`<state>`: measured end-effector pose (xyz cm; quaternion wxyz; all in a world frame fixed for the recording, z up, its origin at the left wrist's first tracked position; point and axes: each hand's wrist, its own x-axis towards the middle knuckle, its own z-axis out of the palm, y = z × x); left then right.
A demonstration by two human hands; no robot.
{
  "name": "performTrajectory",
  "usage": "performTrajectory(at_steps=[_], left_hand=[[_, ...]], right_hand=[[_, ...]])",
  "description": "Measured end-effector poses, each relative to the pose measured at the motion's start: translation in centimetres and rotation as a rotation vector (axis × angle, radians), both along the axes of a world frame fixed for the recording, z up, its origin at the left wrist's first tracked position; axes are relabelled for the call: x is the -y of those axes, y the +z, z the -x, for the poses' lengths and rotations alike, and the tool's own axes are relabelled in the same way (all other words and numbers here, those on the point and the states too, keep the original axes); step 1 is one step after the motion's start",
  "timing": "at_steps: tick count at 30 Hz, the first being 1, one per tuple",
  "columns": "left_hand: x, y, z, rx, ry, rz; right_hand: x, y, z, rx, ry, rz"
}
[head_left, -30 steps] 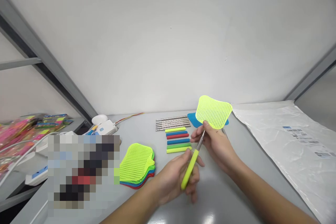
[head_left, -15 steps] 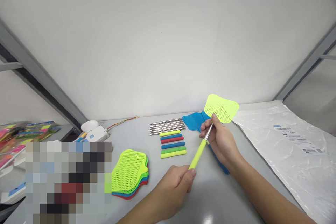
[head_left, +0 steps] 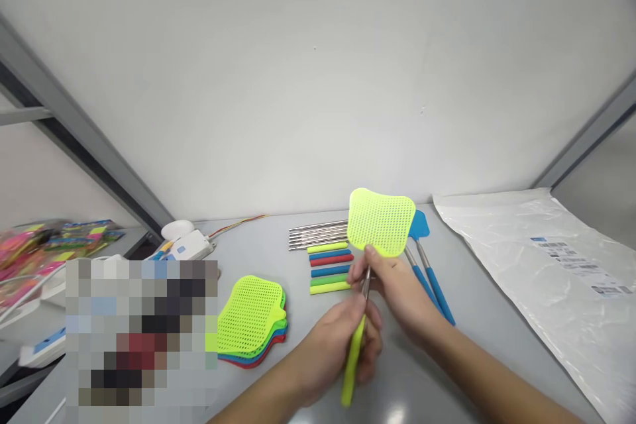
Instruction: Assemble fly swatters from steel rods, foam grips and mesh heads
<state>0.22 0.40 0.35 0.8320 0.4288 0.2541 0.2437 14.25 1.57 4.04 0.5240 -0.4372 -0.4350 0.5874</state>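
Observation:
I hold a yellow-green fly swatter [head_left: 381,222] upright over the grey table [head_left: 278,258]. My left hand [head_left: 338,344] is wrapped round its yellow-green grip [head_left: 352,371]. My right hand [head_left: 392,288] pinches the metal rod just under the mesh head. Behind my right hand lie two assembled blue swatters [head_left: 430,275].
A stack of mesh swatter heads [head_left: 253,315], yellow-green on top, lies left of my hands. Coloured foam grips [head_left: 328,265] and metal rods [head_left: 318,235] sit further back. A plastic bag with labels [head_left: 541,258] covers the right side. A power strip [head_left: 186,248] and packaged goods [head_left: 44,242] are at the left.
The swatter has swung from leaning right to nearly upright and moved left. My left hand has slid up the grip, closer to my right hand.

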Motion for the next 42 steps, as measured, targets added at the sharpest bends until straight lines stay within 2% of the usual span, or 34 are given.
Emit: performTrajectory(at_steps=[2, 4, 9, 11, 14, 15, 17, 19, 24, 26, 29, 33, 36, 40, 42], left_hand=[[-0.1, 0.2, 0.0, 0.074, 0.066, 0.032], [-0.3, 0.4, 0.1, 0.115, 0.076, 0.035], [-0.5, 0.6, 0.4, 0.080, 0.011, -0.007], [-0.4, 0.7, 0.5, 0.034, -0.046, 0.004], [0.1, 0.9, 0.4, -0.010, -0.137, 0.051], [0.2, 0.9, 0.4, -0.017, -0.139, 0.067], [0.3, 1.1, 0.4, -0.028, -0.113, 0.083], [0.1, 1.2, 0.4, -0.037, -0.071, 0.086], [-0.7, 1.0, 0.8, -0.005, 0.041, 0.073], [-0.9, 1.0, 0.9, 0.001, 0.050, 0.068], [-1.0, 1.3, 0.9, 0.012, 0.027, 0.072], [-1.1, 2.1, 1.2, 0.020, -0.009, 0.053], [-1.1, 2.4, 1.5, 0.015, -0.053, 0.028], [-0.8, 2.1, 1.4, -0.014, -0.138, 0.018], [-0.7, 1.9, 1.2, -0.014, -0.175, 0.019]], right_hand=[[0.6, -0.5, 1.1, 0.046, 0.078, 0.045], [1.0, -0.8, 1.8, 0.071, 0.103, 0.059], [0.6, -0.7, 1.2, 0.045, 0.022, -0.062], [-0.4, -0.4, -0.3, -0.024, -0.092, -0.083], [-2.4, -0.1, -3.7, -0.140, -0.381, -0.060], [-3.0, -0.1, -4.7, -0.129, -0.400, -0.056], [-3.5, -0.2, -5.8, -0.095, -0.347, -0.042], [-3.3, -0.4, -5.4, -0.038, -0.233, -0.051], [-1.0, -0.8, -1.6, 0.155, 0.073, -0.105], [-0.5, -0.9, -0.7, 0.186, 0.129, -0.134], [-0.5, -0.7, -0.8, 0.245, 0.135, -0.192], [-0.8, 0.1, -1.4, 0.333, 0.060, -0.244], [-1.2, 0.5, -2.3, 0.292, -0.011, -0.233], [-2.6, 0.7, -5.2, 0.013, -0.355, -0.156], [-3.2, 0.9, -6.5, -0.096, -0.478, -0.175]])
